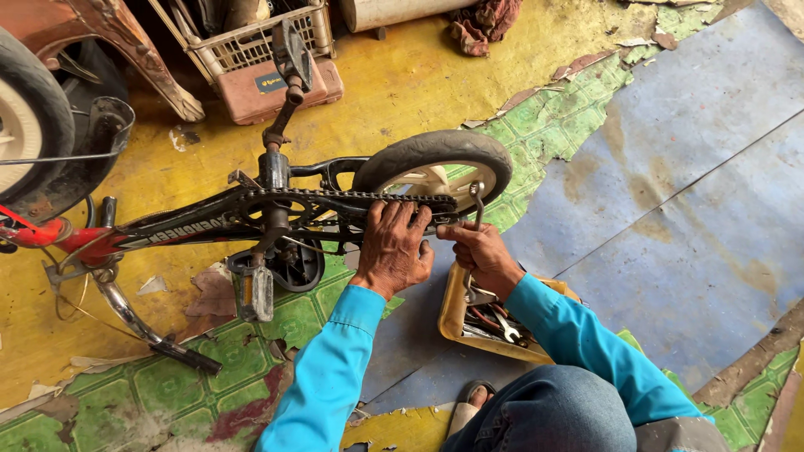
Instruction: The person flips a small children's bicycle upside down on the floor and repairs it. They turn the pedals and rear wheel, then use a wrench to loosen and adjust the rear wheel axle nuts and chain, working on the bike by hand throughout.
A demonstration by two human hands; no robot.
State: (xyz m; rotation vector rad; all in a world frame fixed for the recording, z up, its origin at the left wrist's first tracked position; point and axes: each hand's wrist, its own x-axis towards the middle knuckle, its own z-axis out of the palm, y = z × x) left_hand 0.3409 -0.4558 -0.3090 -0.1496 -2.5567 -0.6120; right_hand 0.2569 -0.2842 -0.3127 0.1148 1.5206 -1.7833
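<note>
A small black and red bicycle (201,222) lies upside down on the floor, its rear wheel (435,163) with a grey tyre pointing up. My left hand (392,247) presses flat on the chain (335,195) and frame beside the rear axle. My right hand (481,251) grips a metal wrench (477,205) that stands upright at the axle of the rear wheel. Both arms wear bright blue sleeves. A pedal (255,289) and crank hang near my left hand.
A yellow tray (456,314) holding several tools sits under my right forearm. A pink case (276,88) and a wire basket (251,38) stand at the back. Another wheel (29,117) is at the far left. The floor covering is torn green, yellow and blue sheet.
</note>
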